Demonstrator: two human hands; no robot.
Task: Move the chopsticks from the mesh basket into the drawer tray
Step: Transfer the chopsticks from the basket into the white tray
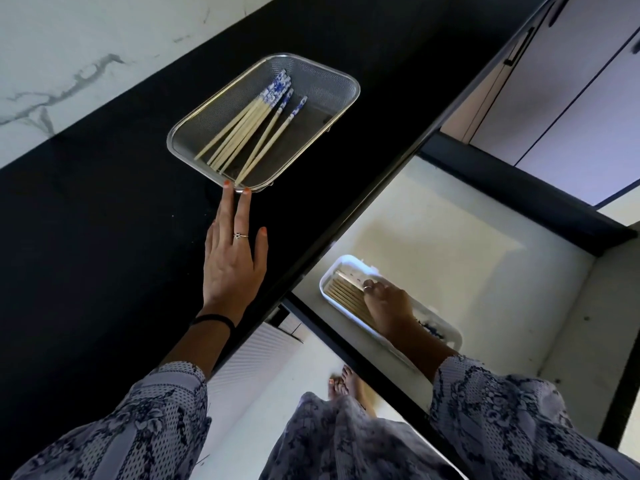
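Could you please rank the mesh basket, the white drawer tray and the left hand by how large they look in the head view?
1. Rectangular steel mesh basket, clearly largest.
2. White plastic drawer tray, partly covered by the right hand.
3. Left hand, its fingers straight, touching the basket rim.

Tray versus hand is unsure: the tray sits lower, farther from the camera.

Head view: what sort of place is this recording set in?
Most likely a home kitchen. A black countertop runs below a marble-look wall, a mesh basket on it holds chopsticks, and an open drawer below holds a white tray of more.
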